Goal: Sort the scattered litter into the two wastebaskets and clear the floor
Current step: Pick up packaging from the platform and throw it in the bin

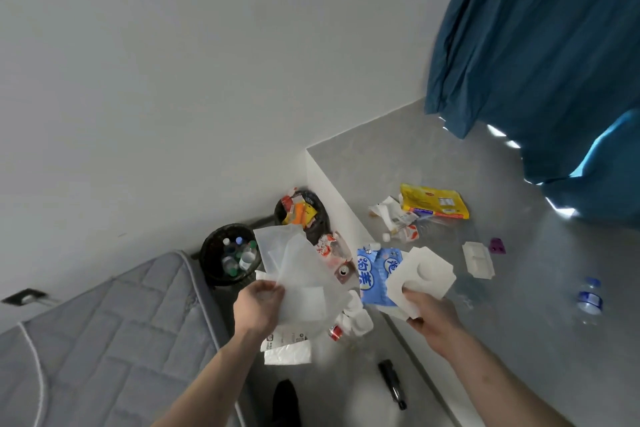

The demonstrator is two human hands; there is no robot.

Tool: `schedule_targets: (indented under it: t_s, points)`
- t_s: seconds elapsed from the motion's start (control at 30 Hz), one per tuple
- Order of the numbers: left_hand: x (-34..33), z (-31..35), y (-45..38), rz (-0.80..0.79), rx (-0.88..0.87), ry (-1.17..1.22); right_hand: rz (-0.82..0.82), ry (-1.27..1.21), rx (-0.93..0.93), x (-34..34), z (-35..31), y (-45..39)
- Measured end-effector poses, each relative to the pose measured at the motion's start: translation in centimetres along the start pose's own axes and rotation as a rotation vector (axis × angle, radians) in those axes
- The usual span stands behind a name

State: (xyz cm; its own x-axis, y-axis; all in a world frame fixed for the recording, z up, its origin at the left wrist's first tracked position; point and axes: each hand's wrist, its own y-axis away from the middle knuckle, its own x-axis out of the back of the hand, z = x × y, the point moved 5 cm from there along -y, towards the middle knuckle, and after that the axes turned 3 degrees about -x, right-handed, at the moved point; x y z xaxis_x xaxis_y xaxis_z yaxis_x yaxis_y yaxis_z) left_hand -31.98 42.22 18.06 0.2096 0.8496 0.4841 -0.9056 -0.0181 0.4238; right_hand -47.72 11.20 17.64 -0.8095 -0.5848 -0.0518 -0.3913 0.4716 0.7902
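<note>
My left hand (pixel 258 302) grips a translucent white plastic bag (pixel 298 270) that hangs above the floor litter. My right hand (pixel 427 314) holds a white moulded paper tray (pixel 420 274) and, with it, a blue and white printed wrapper (pixel 374 270). Two black mesh wastebaskets stand by the wall: the left wastebasket (pixel 212 255) holds bottles, the right wastebasket (pixel 317 203) holds wrappers. More litter lies below my hands: a white bag (pixel 287 352), white cups (pixel 360 319) and a red can (pixel 335 333).
On the raised grey platform lie a yellow packet (pixel 434 201), crumpled paper (pixel 389 211), a white tray (pixel 478 258), a purple piece (pixel 497 246) and a water bottle (pixel 590 298). A grey mattress (pixel 104 340) fills the lower left. A black bottle (pixel 391 383) lies on the floor. Blue curtains (pixel 536 45) hang right.
</note>
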Motion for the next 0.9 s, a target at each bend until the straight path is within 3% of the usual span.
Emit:
schedule_targets:
  t_s: [0.33, 0.67, 0.9]
  points:
    - [3.9, 1.7, -10.7, -0.063, 0.023, -0.034, 0.099, -0.061, 0.009, -6.4, -1.0, -0.1]
    - [5.8, 4.8, -17.2, 0.02, 0.039, -0.044, 0.033, -0.027, 0.002, -11.5, -6.6, -4.9]
    - [6.4, 7.5, -25.8, -0.029, 0.071, -0.062, 0.056, -0.053, -0.013, -16.2, -9.6, -8.3]
